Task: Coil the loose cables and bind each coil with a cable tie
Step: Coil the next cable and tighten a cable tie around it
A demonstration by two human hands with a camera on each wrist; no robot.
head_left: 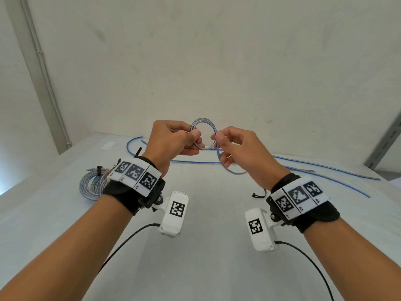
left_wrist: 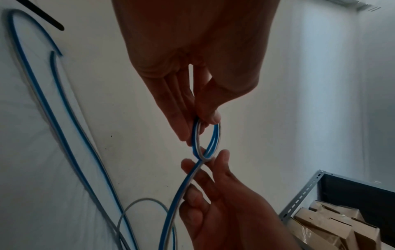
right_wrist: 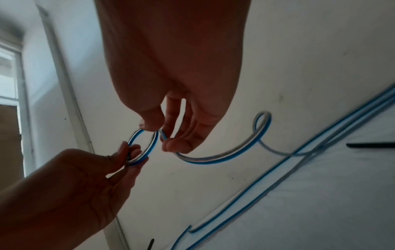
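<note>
A person is holding a small loop (head_left: 203, 135) of blue-and-white cable (head_left: 325, 170) up between both hands, above a white tabletop (head_left: 217, 268). The left hand (head_left: 173, 142) is pinching the loop's left side between thumb and curled fingers, while the right hand (head_left: 234, 146) is pinching its right side, at the point where the strands are crossing. The left wrist view is showing at least two turns lying together in the loop. From that crossing, the free run of cable is dropping through the right hand's fingers, curling once below it, and then trailing off to the person's right and far side, where the long remainder is lying stretched across the tabletop. So the slack is coming in from the right, with its long axis running roughly left to right along the far edge, and the right hand is sitting nearer to it; the next turn is likely to call for that hand to be drawing cable inward while the left is keeping the loop steady. The coiling appears to be only just under way for this cable. A finished coil (head_left: 91, 185), already bound with a dark tie, is lying near the left wrist, and a loose black cable tie (head_left: 259, 194) is waiting on the tabletop just beside the right wrist.
</note>
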